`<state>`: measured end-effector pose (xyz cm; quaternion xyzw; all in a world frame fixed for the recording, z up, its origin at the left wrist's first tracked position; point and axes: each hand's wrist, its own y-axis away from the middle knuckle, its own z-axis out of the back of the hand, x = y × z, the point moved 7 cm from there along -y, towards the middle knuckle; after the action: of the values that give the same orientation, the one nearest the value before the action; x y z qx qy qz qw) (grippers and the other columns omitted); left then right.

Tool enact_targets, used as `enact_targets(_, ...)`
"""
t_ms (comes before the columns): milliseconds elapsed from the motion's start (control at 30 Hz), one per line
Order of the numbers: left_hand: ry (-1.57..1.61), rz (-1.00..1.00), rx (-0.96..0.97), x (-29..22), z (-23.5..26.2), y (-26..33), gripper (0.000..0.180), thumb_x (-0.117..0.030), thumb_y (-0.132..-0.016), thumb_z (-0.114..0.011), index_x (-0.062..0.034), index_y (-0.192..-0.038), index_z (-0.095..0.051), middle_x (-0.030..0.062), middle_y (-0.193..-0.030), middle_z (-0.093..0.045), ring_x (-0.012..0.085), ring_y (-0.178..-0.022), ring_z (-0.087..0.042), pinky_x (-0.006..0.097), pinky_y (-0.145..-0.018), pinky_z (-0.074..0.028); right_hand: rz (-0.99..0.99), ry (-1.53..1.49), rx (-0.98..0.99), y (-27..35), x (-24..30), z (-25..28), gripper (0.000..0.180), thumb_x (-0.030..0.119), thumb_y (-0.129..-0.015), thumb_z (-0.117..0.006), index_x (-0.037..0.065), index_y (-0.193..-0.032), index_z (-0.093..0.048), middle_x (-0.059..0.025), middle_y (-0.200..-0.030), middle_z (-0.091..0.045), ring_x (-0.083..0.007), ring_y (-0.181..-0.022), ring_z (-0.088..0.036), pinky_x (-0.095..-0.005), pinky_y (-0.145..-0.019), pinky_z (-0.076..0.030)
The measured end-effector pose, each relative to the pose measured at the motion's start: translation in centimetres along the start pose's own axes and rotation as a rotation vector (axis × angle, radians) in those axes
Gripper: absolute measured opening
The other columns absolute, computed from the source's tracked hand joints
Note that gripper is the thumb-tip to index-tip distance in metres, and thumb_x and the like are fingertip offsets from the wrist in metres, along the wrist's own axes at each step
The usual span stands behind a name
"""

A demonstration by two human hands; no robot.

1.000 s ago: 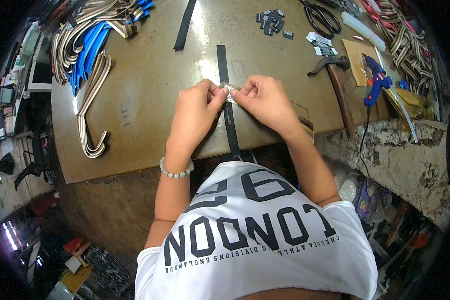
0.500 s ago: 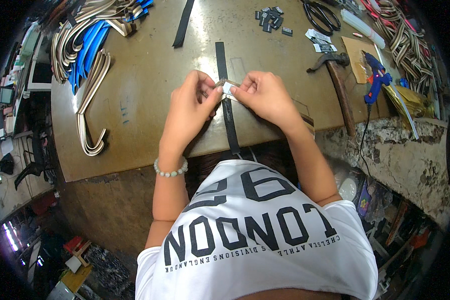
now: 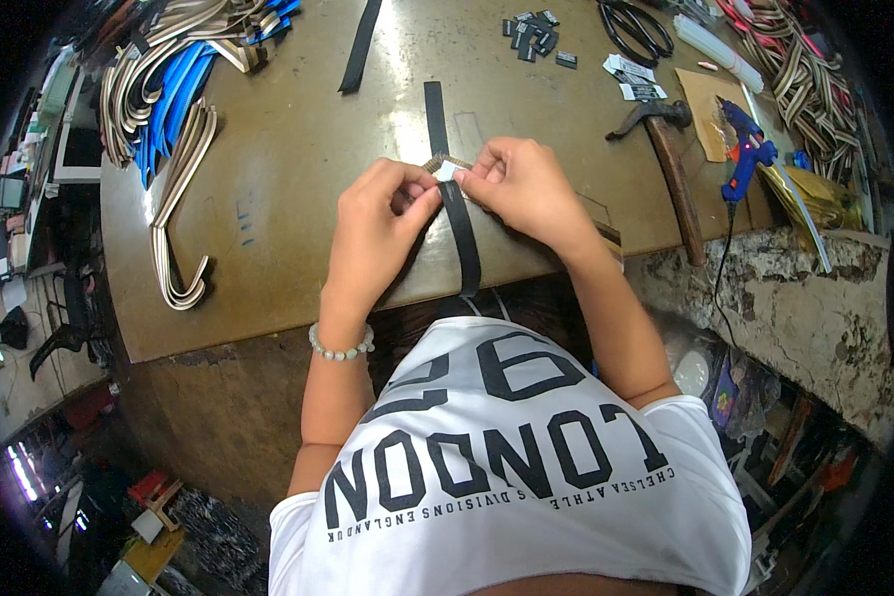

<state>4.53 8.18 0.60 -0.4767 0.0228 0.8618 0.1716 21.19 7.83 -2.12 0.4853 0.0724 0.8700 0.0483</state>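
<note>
In the head view, the black strap [image 3: 464, 248] runs up the middle of the tabletop [image 3: 298, 189], its lower end at the near edge, its upper end beyond the hands. The right hand [image 3: 524, 194] pinches a white slip [image 3: 449, 171] between thumb and fingers, over the strap and beside a tan woven band [image 3: 434, 163]; the left hand [image 3: 379, 219] is curled just beside them, and whether it grips anything I cannot tell. To its left, a stretch of tabletop separates it from the striped bent strips [image 3: 174, 199] near the left edge. On the right, the hammer [image 3: 673, 179] lies well apart from the right hand, its handle pointing toward the near edge, with a blue glue gun [image 3: 747, 164] beyond it at the right edge. Large dark lettering and numerals cover the white shirt [image 3: 526, 556]. White labels [image 3: 634, 77] below the scissors [image 3: 634, 30] carry dark print too small to read, as do small black tags [image 3: 532, 35]. Blue marks [image 3: 246, 225] streak the tabletop.
</note>
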Motion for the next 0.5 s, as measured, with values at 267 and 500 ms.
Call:
enact_targets(267, -0.018, 0.204, -0.01, 1.3, -0.1, -1.0, 0.023, -0.011, -0.075, -0.079, 0.0012, -0.087, -0.065, 0.0096, -0.07, -0.061, 0.0191, -0.062, -0.058, 0.031, -0.06, -0.048, 0.132, 0.026, -0.029, 1.1, 2.1, 0.6, 0.021, 0.017, -0.081, -0.076, 0.001, -0.088, -0.065, -0.0058, -0.072, -0.062, -0.0105, -0.056, -0.055, -0.0268, -0.052, -0.045)
enact_targets(500, -0.098, 0.158, -0.011, 0.7, -0.4, -0.7, 0.025, -0.017, -0.076, -0.08, -0.0022, -0.086, -0.063, 0.0103, -0.069, -0.059, 0.0248, -0.061, -0.057, 0.036, -0.06, -0.047, 0.314, -0.184, -0.025, -1.8, 3.7, 0.6, 0.018, -0.003, -0.084, -0.064, 0.001, -0.101, -0.068, -0.0107, -0.089, -0.063, -0.0175, -0.071, -0.067, -0.0304, -0.061, -0.053)
